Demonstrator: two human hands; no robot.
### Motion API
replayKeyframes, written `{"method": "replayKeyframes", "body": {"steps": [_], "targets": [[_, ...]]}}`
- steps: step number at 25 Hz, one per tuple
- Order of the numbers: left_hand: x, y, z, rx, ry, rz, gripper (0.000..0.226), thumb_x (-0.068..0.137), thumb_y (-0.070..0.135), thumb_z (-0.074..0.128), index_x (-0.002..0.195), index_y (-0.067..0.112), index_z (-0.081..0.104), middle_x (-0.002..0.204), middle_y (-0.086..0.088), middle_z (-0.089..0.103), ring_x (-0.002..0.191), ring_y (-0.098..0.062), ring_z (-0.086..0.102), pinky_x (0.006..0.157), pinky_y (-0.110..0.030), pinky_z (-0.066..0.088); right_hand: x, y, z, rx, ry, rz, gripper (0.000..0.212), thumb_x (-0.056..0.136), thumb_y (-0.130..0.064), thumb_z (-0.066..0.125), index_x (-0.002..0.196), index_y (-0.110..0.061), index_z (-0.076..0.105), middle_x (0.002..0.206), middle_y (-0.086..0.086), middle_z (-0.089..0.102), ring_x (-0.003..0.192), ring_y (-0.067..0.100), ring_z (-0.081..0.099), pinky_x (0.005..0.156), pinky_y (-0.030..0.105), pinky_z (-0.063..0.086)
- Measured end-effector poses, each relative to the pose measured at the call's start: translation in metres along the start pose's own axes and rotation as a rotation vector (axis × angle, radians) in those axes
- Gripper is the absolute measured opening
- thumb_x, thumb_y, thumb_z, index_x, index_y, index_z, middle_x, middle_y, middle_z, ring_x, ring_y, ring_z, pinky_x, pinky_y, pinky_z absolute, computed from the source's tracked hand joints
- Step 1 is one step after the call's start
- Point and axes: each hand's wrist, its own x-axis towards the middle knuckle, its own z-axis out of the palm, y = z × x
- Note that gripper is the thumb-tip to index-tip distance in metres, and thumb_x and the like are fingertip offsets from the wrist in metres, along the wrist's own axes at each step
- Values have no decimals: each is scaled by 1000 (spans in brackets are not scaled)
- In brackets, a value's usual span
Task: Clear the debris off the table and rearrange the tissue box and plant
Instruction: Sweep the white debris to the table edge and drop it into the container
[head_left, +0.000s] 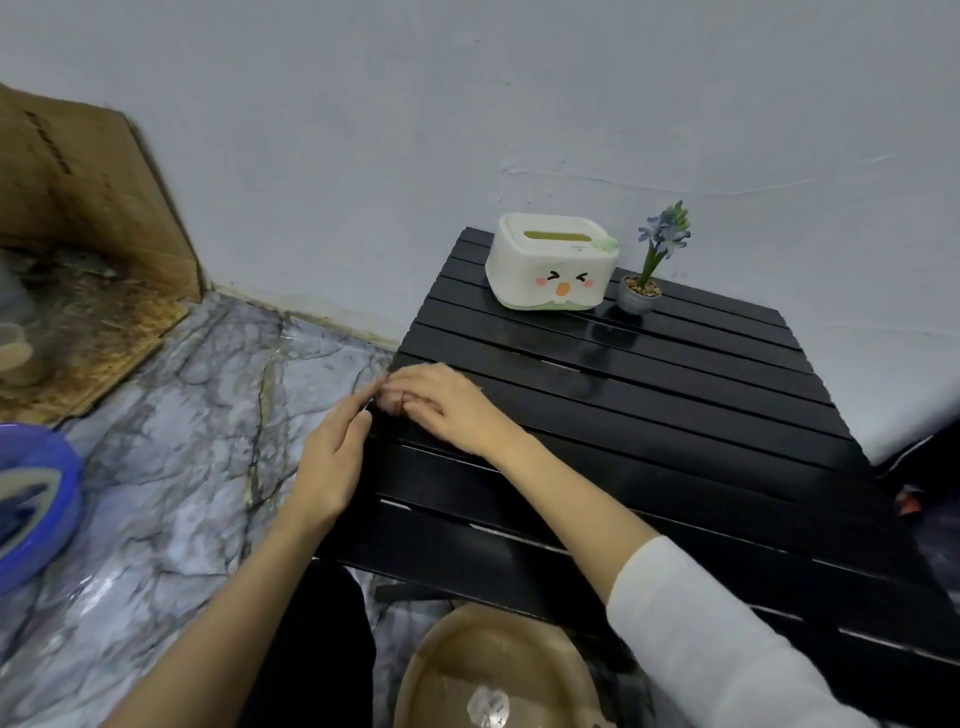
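A black slatted table (649, 415) stands against the wall. At its far edge sit a white tissue box (550, 265) with a cartoon face and, right beside it, a small potted plant (647, 275) with purple flowers. My right hand (447, 405) lies palm down at the table's left edge, its fingers curled over a small pinkish bit of debris (397, 404). My left hand (332, 462) is cupped just off that edge, fingertips touching the right hand's fingers. Whether the right hand grips the bit is hidden.
A worn cardboard box (78, 208) stands at the left on the marble-patterned floor (182, 441). A blue basin (31, 499) is at the left border. A round brown bin (467, 654) sits below the table's near edge. A white cushion (893, 374) adjoins the table's right side.
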Motion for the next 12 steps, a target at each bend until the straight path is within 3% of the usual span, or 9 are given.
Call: {"method": "replayKeyframes", "body": {"steps": [4, 5, 10, 12], "targets": [[-1, 1, -1, 43, -22, -9, 37, 94, 10, 33, 128, 9, 46, 135, -7, 49, 119, -7, 40, 97, -15, 27, -51, -33, -4, 80, -102, -109, 29, 85, -11, 55, 112, -5, 63, 121, 17, 63, 115, 26, 53, 100, 5, 22], [-2, 2, -1, 58, -31, -4, 37, 94, 11, 32, 129, 10, 45, 136, -7, 49, 118, -6, 39, 98, -17, 26, -66, -40, -6, 101, -117, -126, 28, 85, -9, 56, 112, -5, 64, 120, 17, 63, 114, 23, 52, 100, 3, 20], [-5, 6, -2, 100, -62, 14, 37, 94, 10, 33, 129, 9, 44, 138, -9, 47, 122, -11, 39, 100, -21, 25, -156, -72, -14, 182, -157, -111, 29, 92, -25, 49, 111, -9, 64, 118, 11, 63, 112, 14, 48, 103, 7, 21], [-5, 6, -1, 132, -77, 19, 38, 94, 11, 32, 130, 10, 43, 139, -9, 46, 128, -17, 39, 101, -22, 25, -194, -75, -22, 185, -150, -38, 31, 93, -33, 44, 112, -17, 63, 117, 3, 63, 111, 8, 48, 102, 14, 30]]}}
